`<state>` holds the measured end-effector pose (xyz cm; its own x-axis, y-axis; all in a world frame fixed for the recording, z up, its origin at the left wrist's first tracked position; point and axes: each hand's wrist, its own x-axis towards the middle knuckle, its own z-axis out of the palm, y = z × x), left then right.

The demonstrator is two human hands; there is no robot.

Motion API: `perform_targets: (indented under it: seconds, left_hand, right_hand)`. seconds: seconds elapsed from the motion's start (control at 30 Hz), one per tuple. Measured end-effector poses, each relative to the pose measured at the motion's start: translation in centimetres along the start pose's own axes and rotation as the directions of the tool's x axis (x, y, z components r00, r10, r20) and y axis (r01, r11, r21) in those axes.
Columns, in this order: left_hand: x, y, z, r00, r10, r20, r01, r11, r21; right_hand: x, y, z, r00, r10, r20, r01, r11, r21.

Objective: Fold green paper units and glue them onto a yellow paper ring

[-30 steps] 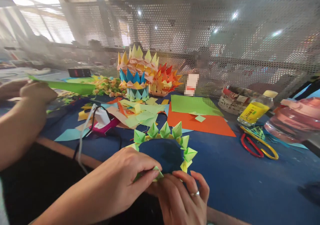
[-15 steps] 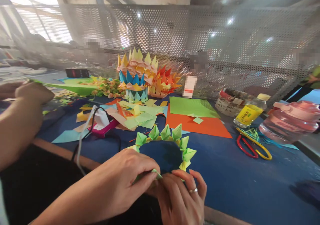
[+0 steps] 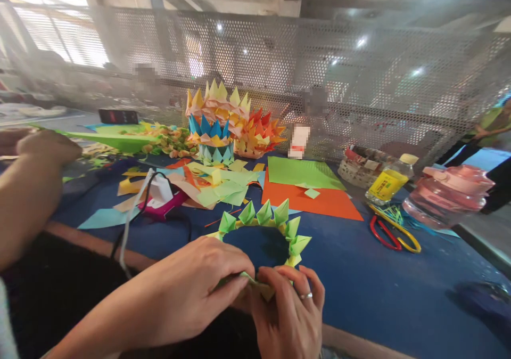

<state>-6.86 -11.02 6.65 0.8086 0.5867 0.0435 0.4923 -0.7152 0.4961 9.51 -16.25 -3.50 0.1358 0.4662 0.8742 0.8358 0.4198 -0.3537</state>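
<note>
A ring of folded green and yellow paper points [image 3: 265, 216] stands on the blue table [image 3: 371, 284] just in front of me. My left hand [image 3: 195, 290] and my right hand [image 3: 289, 316], which wears a finger ring, meet at the ring's near side. Both pinch a small folded green-yellow paper piece [image 3: 259, 285] against the paper ring. The fingers of both hands are closed on that piece, which is mostly hidden between them.
Another person's arm [image 3: 27, 183] at the left holds a long green paper [image 3: 115, 140]. Finished paper crowns [image 3: 217, 122] stand at the back before a perforated metal screen. Loose papers [image 3: 219, 186], orange and green sheets [image 3: 315, 194], scissors [image 3: 393, 231], a yellow-labelled bottle [image 3: 389, 180] and a pink container [image 3: 451, 196] lie around.
My right fingers have curled further over the small folded piece, pressing it to the ring. The view has shifted slightly right and the other person's arm moved a little left.
</note>
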Motion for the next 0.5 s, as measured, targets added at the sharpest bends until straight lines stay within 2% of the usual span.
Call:
perform_targets:
  seconds: [0.23,0.3,0.33,0.37,0.4,0.43,0.47,0.5]
  left_hand:
    - [0.2,0.2,-0.1,0.999,0.038,-0.006,-0.038,0.999,0.025]
    - [-0.3,0.6,0.0,0.997,0.051,-0.065,-0.049,0.999,0.024]
    - [-0.8,0.7,0.2,0.988,0.051,-0.149,-0.046,0.998,0.033]
    - [-1.5,0.9,0.3,0.964,0.046,-0.260,-0.035,0.998,0.047]
    - [-2.3,1.0,0.5,0.909,0.035,-0.416,-0.009,0.998,0.064]
    - [-3.2,1.0,0.8,0.830,0.013,-0.557,0.032,0.997,0.071]
    - [-4.1,0.9,1.1,0.764,-0.001,-0.645,0.046,0.998,0.053]
    - [-4.9,0.8,1.5,0.726,-0.030,-0.687,0.033,0.999,-0.008]
  right_hand:
    - [0.4,0.0,0.0,0.997,-0.029,0.074,0.025,0.998,0.053]
    - [0.5,-0.1,0.0,0.996,-0.024,0.082,0.019,0.998,0.063]
    - [0.6,-0.1,-0.1,0.997,-0.021,0.080,0.016,0.998,0.065]
    - [0.7,-0.1,-0.2,0.996,-0.023,0.084,0.017,0.998,0.066]
    - [0.8,-0.1,-0.4,0.995,-0.035,0.097,0.029,0.997,0.066]
    - [1.0,0.0,-0.6,0.991,-0.060,0.123,0.053,0.997,0.065]
    - [1.2,0.0,-0.9,0.985,-0.084,0.151,0.075,0.995,0.062]
    - [1.4,0.0,-1.2,0.979,-0.099,0.177,0.090,0.994,0.059]
